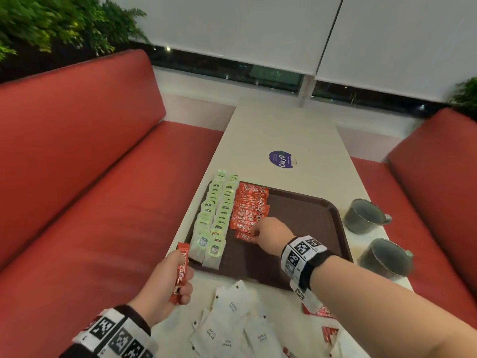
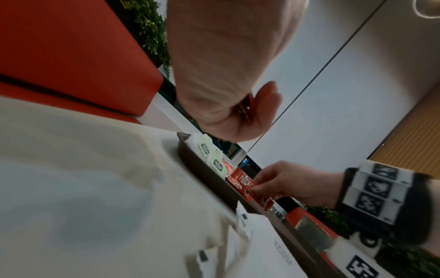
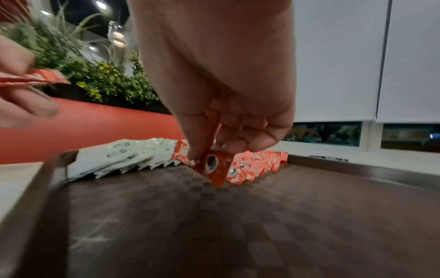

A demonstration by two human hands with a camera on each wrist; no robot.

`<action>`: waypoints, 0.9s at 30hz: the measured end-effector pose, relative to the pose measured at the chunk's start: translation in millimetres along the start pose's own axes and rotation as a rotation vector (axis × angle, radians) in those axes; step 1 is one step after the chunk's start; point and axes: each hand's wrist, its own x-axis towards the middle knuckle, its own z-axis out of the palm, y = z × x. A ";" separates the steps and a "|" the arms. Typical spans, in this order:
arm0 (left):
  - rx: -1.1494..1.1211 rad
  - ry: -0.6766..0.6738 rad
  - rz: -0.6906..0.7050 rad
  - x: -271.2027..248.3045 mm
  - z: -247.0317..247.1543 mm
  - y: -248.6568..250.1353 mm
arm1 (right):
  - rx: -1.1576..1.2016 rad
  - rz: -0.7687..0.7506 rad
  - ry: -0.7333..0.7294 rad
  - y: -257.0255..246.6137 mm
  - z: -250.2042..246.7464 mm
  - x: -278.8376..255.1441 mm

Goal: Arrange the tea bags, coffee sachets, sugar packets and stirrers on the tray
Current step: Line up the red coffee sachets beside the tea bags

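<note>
A brown tray (image 1: pixel 309 210) lies on the white table. Two rows of green tea bags (image 1: pixel 215 215) fill its left side. Beside them runs a row of red coffee sachets (image 1: pixel 251 202). My right hand (image 1: pixel 268 235) pinches the nearest red sachet (image 1: pixel 244 236) at the front end of that row, low over the tray floor (image 3: pixel 214 225); in the right wrist view the pinched sachet (image 3: pixel 214 165) tilts on its edge. My left hand (image 1: pixel 167 282) grips another red coffee sachet (image 1: pixel 182 270) upright, just off the tray's near left corner. White sugar packets (image 1: pixel 232 321) lie loose on the table in front of the tray.
Two grey cups (image 1: pixel 364 215) (image 1: pixel 384 259) stand right of the tray. More red sachets (image 1: pixel 327 332) lie under my right forearm. A purple sticker (image 1: pixel 281 159) marks the table beyond the tray. Red benches (image 1: pixel 90 177) flank the table.
</note>
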 end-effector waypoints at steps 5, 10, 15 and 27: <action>0.040 -0.020 0.012 -1.2 -7.1 -3.1 | -0.072 -0.040 0.020 -4.7 0.3 27.8; 0.058 -0.023 0.028 -5.6 -12.1 -3.4 | -0.077 -0.028 0.038 -5.2 2.8 38.0; 0.057 -0.035 0.041 -9.2 -13.5 -2.6 | -0.062 -0.021 0.066 -6.3 3.8 38.3; 0.105 -0.066 0.066 -12.2 -9.3 -2.9 | 0.339 0.033 0.221 -5.5 -8.5 30.6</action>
